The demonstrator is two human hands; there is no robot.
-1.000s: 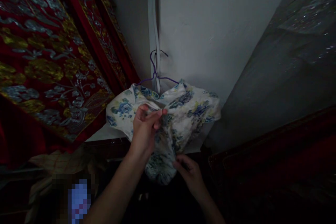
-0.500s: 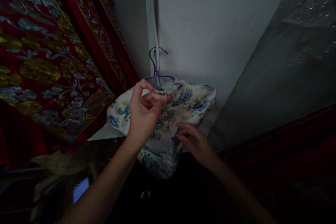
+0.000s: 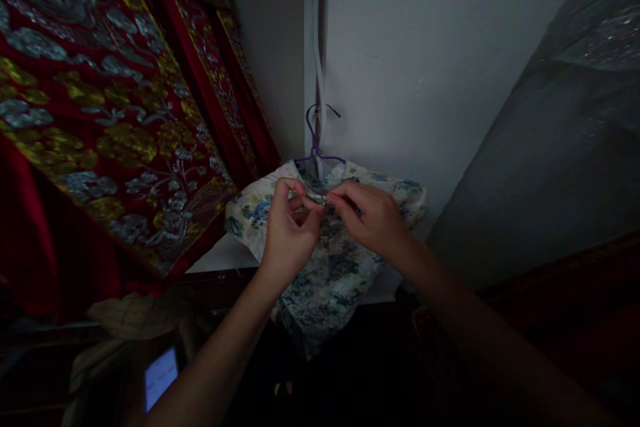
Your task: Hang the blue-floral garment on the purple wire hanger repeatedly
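Note:
A white shirt with blue flowers (image 3: 330, 267) hangs on a purple hanger (image 3: 315, 150) against the wall. My left hand (image 3: 293, 220) pinches the front edge of its neckline between thumb and fingers. Close against it, my right hand (image 3: 370, 213) pinches the same spot at the collar, thumb and forefinger together. The fingertips of both hands nearly meet just below the neck opening. Whatever small fastening lies between them is too dim and small to make out.
Red cloth with gold and silver embroidery (image 3: 150, 120) hangs at left. A pale cord (image 3: 320, 60) runs down the wall (image 3: 425, 80) behind the hanger. Clear plastic sheeting (image 3: 560, 120) covers the right side. A lit phone screen (image 3: 161, 377) shows at lower left.
My right hand has risen from the shirt's lower front to the neckline and closed beside my left hand. The left hand keeps its pinch. The whole view has shifted slightly.

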